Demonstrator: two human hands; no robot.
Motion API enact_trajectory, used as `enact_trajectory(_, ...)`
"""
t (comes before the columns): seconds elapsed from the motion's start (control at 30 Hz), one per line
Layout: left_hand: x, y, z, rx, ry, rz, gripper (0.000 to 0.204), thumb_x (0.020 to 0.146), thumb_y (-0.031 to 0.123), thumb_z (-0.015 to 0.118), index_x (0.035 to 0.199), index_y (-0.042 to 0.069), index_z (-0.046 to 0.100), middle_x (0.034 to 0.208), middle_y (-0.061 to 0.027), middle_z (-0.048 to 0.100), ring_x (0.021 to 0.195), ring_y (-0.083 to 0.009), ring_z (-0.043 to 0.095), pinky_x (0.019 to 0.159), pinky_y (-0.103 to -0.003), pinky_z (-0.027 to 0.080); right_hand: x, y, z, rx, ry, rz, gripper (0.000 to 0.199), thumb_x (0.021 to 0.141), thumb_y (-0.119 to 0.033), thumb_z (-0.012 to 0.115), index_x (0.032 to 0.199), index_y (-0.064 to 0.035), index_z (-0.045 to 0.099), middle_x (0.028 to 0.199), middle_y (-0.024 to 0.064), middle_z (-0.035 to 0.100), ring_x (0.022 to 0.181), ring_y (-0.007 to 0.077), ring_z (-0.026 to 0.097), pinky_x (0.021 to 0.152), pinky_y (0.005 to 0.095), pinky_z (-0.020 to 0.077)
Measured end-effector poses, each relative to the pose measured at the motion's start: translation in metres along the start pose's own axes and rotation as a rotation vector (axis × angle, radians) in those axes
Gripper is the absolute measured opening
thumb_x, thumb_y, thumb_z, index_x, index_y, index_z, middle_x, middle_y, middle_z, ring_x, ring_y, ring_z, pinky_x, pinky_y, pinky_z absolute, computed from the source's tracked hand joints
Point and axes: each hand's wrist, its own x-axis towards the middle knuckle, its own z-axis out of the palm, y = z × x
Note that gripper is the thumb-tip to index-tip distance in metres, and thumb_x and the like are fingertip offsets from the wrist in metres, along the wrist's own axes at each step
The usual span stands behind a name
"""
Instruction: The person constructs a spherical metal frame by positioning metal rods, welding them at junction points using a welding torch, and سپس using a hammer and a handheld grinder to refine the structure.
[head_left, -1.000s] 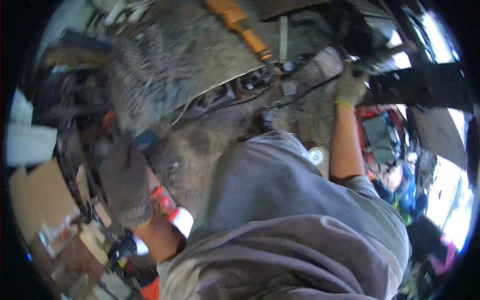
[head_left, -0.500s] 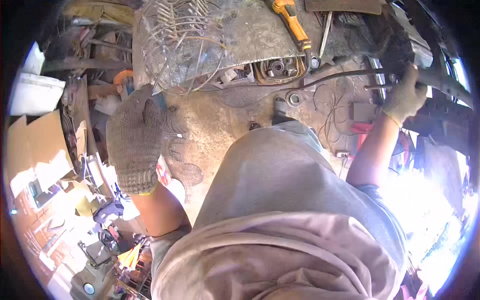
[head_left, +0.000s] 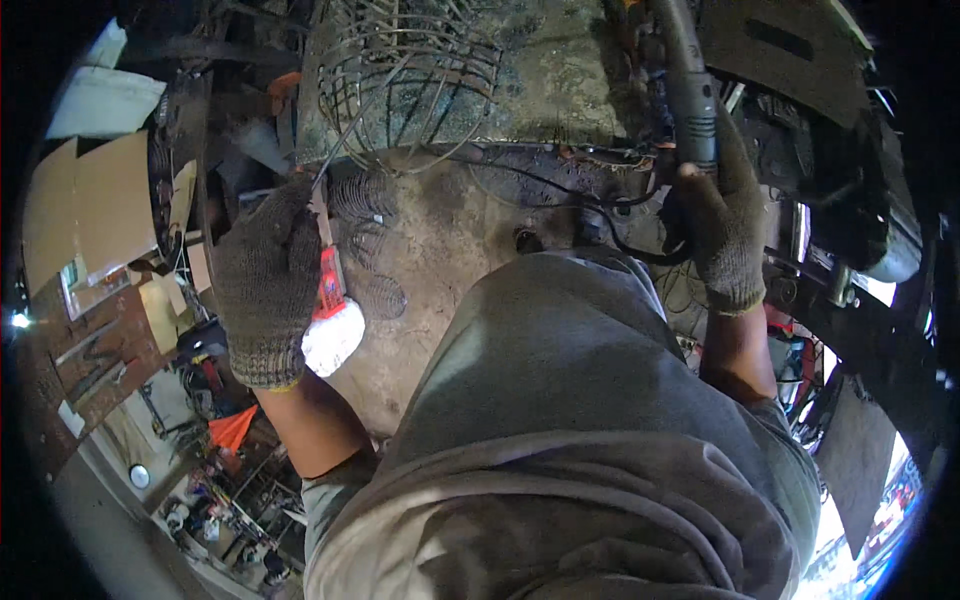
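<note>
Workshop interior seen from above. A dusty, stained concrete floor (head_left: 440, 260) fills the centre. At the far side stands a worn, mottled metal workbench (head_left: 560, 80) carrying a wire grille (head_left: 410, 70). To the left, flattened cardboard sheets (head_left: 75, 215) lean near a white box (head_left: 100, 100). Small clutter and tools (head_left: 215, 480) lie at the near left. Dark machinery parts (head_left: 850, 200) occupy the right; bright daylight enters at the near right (head_left: 860, 540).

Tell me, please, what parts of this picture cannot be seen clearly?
- Head view: the tip of the red-handled tool is hidden behind the left hand.
- The dark hose held by the right hand is cut off by the top edge.
- The floor clutter is too small to identify.
</note>
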Motion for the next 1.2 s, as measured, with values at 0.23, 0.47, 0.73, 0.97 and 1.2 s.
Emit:
enact_trajectory(0.23, 0.001, 0.007, 0.001, -0.048, -0.053, -0.15, 0.033, 0.092, 0.018, 0.064, 0.121, 0.005, 0.071, 0.105, -0.0177, 0.074, 0.095, -0.0341, 0.072, 0.085, -0.042, 0.055, 0.014, 0.005, -0.014, -0.066, -0.184, 0.194, 0.063, 0.096, -0.015, 0.064, 0.154, -0.0062, 0.041, 0.118, 0.014, 0.069, 0.098, 0.0151, 0.065, 0.086, 0.0331, 0.0544)
enact_trajectory(0.47, 0.006, 0.018, -0.009, -0.062, -0.129, -0.191, 0.028, 0.093, 0.008, 0.065, 0.119, -0.002, 0.07, 0.109, -0.0179, 0.074, 0.1, -0.0287, 0.072, 0.09, -0.036, 0.054, 0.027, 0.024, -0.014, -0.405, -0.229, 0.008, 0.065, 0.097, -0.023, 0.064, 0.155, -0.0062, 0.039, 0.122, 0.0213, 0.068, 0.097, 0.0244, 0.072, 0.085, 0.0372, 0.0568)
enact_trajectory(0.73, 0.008, 0.014, -0.008, -0.083, -0.086, -0.164, 0.032, 0.09, 0.016, 0.065, 0.12, 0.006, 0.072, 0.094, -0.0183, 0.072, 0.079, -0.0362, 0.07, 0.071, -0.042, 0.055, 0.028, 0.025, -0.002, -0.352, -0.237, 0.096, 0.066, 0.096, -0.02, 0.062, 0.156, -0.005, 0.037, 0.119, 0.0159, 0.067, 0.091, 0.0194, 0.065, 0.08, 0.0331, 0.054)
enact_trajectory(0.97, 0.006, 0.015, -0.004, -0.085, -0.085, -0.205, 0.027, 0.09, 0.013, 0.067, 0.115, 0.004, 0.072, 0.1, -0.0195, 0.074, 0.09, -0.0355, 0.072, 0.081, -0.041, 0.056, 0.032, 0.019, 0.005, -0.547, -0.282, 0.154, 0.068, 0.095, -0.022, 0.064, 0.155, -0.0073, 0.037, 0.118, 0.0265, 0.069, 0.1, 0.036, 0.073, 0.081, 0.0413, 0.0588)
enact_trajectory(1.2, -0.004, 0.009, -0.002, -0.218, -0.069, -0.294, 0.031, 0.089, 0.0, 0.066, 0.12, -0.002, 0.07, 0.112, -0.015, 0.073, 0.101, -0.0212, 0.07, 0.09, -0.033, 0.055, 0.034, 0.02, 0.012, -0.518, -0.255, 0.062, 0.071, 0.092, -0.02, 0.064, 0.156, -0.0089, 0.035, 0.11, 0.0275, 0.069, 0.092, 0.0394, 0.074, 0.077, 0.0459, 0.0606)
